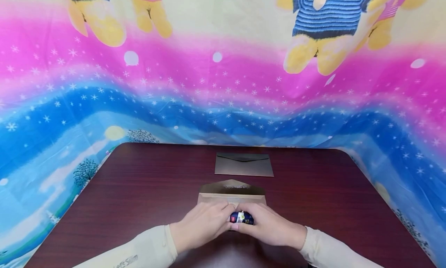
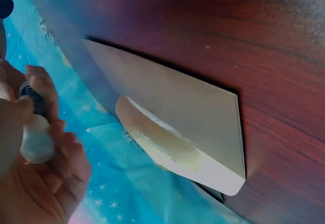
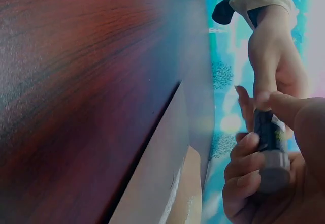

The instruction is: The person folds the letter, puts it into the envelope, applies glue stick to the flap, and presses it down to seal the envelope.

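Tube (image 1: 241, 217), dark blue with red and white marks on the label, held sideways between left hand (image 1: 205, 221) and right hand (image 1: 270, 223), just at the near side of an envelope (image 1: 209, 198) and raised off the table (image 1: 122, 190) in both wrist views. On the left, fingers curled round one pale end, grip closed, exact spot of the thumb too blurred to tell. On the right, fingers wrapped snugly round the opposite end, thumb along the near side. Under and just beyond the fingertips, the envelope, light brown, partly covered, with flap (image 1: 213, 188) laid open toward the far side and a whitish speckled patch across it. Farther off, apart and slightly to the right, a second envelope (image 1: 244, 167), darker, flap folded over. At both wrists, pale sleeves (image 1: 150, 246), dark lettering on the left one. Beneath, reddish-brown wood grain with rounded far corners; behind, a pink and blue cloth (image 1: 209, 86) scattered with snowflakes.
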Demonstrator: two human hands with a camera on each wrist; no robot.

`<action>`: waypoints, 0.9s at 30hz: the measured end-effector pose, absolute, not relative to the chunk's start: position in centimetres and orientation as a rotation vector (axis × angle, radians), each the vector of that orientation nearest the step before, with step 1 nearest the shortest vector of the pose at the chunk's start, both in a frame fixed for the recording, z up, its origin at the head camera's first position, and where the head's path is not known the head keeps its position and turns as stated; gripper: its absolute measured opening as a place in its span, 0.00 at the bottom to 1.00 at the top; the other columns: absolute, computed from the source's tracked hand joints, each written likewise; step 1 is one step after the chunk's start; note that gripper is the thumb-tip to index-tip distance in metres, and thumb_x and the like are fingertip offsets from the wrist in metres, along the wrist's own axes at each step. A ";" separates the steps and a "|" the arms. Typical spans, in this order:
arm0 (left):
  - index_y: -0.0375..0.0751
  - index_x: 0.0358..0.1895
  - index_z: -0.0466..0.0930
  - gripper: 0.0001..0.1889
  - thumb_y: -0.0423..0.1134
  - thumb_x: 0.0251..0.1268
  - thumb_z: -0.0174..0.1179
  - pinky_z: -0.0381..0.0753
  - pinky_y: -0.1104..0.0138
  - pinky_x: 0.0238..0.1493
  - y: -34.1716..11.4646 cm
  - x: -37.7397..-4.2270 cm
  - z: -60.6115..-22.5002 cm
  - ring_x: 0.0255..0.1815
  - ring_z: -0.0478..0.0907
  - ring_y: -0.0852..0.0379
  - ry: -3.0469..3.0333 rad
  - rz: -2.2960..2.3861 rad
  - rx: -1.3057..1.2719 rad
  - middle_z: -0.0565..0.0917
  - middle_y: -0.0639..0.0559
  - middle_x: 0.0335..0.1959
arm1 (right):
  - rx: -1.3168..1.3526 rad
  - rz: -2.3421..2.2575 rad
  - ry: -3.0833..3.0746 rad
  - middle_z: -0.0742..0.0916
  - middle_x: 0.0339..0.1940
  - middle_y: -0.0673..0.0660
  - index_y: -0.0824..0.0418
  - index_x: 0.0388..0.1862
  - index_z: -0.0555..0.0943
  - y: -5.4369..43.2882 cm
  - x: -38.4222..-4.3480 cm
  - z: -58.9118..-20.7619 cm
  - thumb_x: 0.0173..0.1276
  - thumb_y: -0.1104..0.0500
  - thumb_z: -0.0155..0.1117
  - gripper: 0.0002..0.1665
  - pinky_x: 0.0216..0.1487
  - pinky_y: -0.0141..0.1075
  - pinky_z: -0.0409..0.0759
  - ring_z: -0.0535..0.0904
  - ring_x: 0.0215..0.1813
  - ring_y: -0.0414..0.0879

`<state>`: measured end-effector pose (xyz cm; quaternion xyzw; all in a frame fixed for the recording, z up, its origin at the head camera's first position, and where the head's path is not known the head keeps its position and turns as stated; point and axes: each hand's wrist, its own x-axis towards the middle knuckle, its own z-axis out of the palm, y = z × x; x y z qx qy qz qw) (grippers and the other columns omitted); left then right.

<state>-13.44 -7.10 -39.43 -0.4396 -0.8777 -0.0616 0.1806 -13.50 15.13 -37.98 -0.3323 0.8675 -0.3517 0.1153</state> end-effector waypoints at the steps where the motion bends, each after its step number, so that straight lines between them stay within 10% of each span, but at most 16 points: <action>1: 0.50 0.44 0.77 0.12 0.52 0.71 0.61 0.70 0.76 0.25 -7.1 -13.4 -39.4 0.27 0.72 0.68 -2.475 -0.185 -1.257 0.79 0.63 0.32 | -0.997 -1.018 2.547 0.81 0.31 0.39 0.44 0.40 0.79 15.2 -13.5 -37.9 0.73 0.37 0.60 0.13 0.33 0.26 0.77 0.75 0.32 0.28; 27: 0.52 0.32 0.70 0.16 0.56 0.76 0.54 0.52 0.85 0.22 -7.9 -13.5 -37.7 0.20 0.57 0.76 -2.456 -0.559 -1.410 0.67 0.67 0.20 | -1.421 -1.009 2.458 0.75 0.23 0.39 0.48 0.34 0.76 16.8 -13.3 -36.7 0.79 0.49 0.56 0.11 0.27 0.19 0.71 0.66 0.27 0.22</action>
